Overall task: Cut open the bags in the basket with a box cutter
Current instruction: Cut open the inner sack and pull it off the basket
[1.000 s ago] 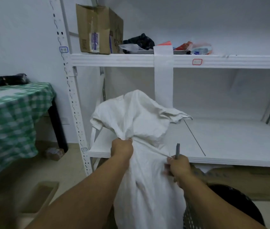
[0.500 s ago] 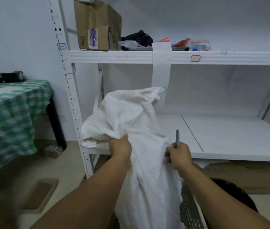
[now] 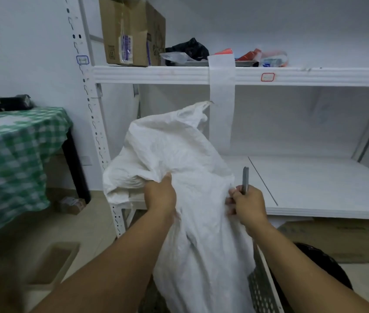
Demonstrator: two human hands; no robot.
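Observation:
A large white woven bag [image 3: 179, 159] stands up out of a dark perforated basket [image 3: 260, 288] at the bottom of the view. Its top flops over to the left. My left hand [image 3: 161, 195] grips a fold of the bag near its upper middle. My right hand [image 3: 245, 205] pinches the bag's right edge and also holds a grey box cutter [image 3: 245, 179], which points straight up. The bag's lower part is hidden between my forearms.
A white metal shelf rack [image 3: 314, 184] stands right behind the bag, with a cardboard box [image 3: 131, 30] and clutter on its upper shelf. A green checked tablecloth covers a table [image 3: 14, 154] at left. Flat cardboard [image 3: 341, 238] lies under the lower shelf.
The bag's top has flopped from the right over to the left and lower. Both hands kept their grip and rose slightly with the bag.

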